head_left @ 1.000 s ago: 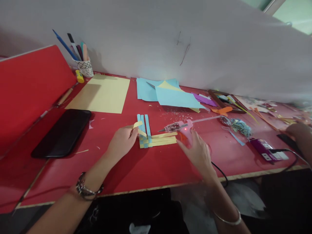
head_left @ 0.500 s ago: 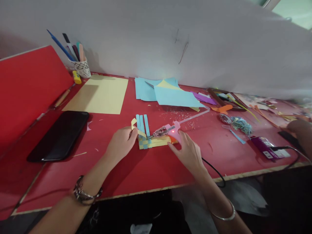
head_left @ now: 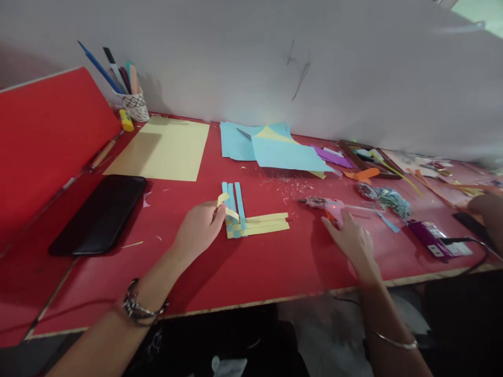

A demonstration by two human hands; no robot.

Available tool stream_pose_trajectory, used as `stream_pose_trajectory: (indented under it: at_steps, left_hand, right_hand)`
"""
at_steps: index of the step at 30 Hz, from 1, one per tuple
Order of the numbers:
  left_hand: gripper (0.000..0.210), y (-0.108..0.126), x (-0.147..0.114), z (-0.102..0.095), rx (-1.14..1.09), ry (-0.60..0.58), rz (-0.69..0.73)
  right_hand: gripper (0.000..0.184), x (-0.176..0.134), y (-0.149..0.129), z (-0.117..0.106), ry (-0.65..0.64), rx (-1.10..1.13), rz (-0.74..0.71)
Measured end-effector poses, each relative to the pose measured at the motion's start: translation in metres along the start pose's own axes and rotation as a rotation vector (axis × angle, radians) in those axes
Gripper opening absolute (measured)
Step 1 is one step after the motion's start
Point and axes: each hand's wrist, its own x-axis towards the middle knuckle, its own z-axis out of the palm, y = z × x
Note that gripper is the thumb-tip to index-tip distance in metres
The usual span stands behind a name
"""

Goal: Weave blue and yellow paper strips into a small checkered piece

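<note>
My left hand (head_left: 201,228) pinches a yellow paper strip (head_left: 231,213) whose end curls up above the fingers. That strip crosses a small woven piece of upright blue strips (head_left: 239,201) and yellow strips (head_left: 271,225) running to the right, flat on the red table. Farther right, my right hand (head_left: 351,238) is closed round the handle of a pink glue gun (head_left: 334,208). The gun's nozzle points left, a red light glows on its body, and a clear glue stick (head_left: 359,209) sticks out behind. My palm hides part of the handle.
A black phone (head_left: 100,214) and a yellow sheet (head_left: 173,146) lie left. Blue sheets (head_left: 291,154), scissors partly covered, lie at the back. On the right are a purple power strip (head_left: 434,240), shredded tinsel (head_left: 393,201) and another person's hand (head_left: 487,209). A pen cup (head_left: 134,104) stands back left.
My right hand has carried the glue gun from the woven strips out to the right. My left hand stays on the yellow strip. The view has shifted slightly.
</note>
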Motion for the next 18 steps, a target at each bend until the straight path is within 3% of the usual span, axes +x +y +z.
stream_pose_trajectory:
  at_steps: [3,5,7,9,13,18]
  left_hand:
    - [0.041,-0.001,0.0,0.001,-0.038,-0.016,0.013]
    - [0.041,-0.002,0.0,0.001,-0.053,-0.03,0.012]
    - [0.041,-0.002,0.0,0.001,-0.041,-0.039,0.005]
    - [0.04,-0.002,0.0,0.001,-0.009,-0.035,0.004]
    - [0.036,0.0,-0.001,0.0,0.003,-0.023,0.038]
    - [0.035,0.001,-0.001,0.001,0.028,-0.023,0.037]
  right_hand:
    - [0.039,-0.001,-0.009,-0.013,0.115,-0.037,-0.136]
    - [0.034,-0.005,-0.033,-0.022,0.096,0.086,-0.343]
    - [0.034,-0.008,-0.061,-0.027,-0.087,0.275,-0.664]
    - [0.034,-0.008,-0.087,-0.027,-0.288,0.379,-0.87]
    - [0.037,-0.001,-0.114,-0.019,-0.516,0.488,-0.96]
    - [0.033,0.001,-0.12,-0.014,-0.571,0.561,-0.979]
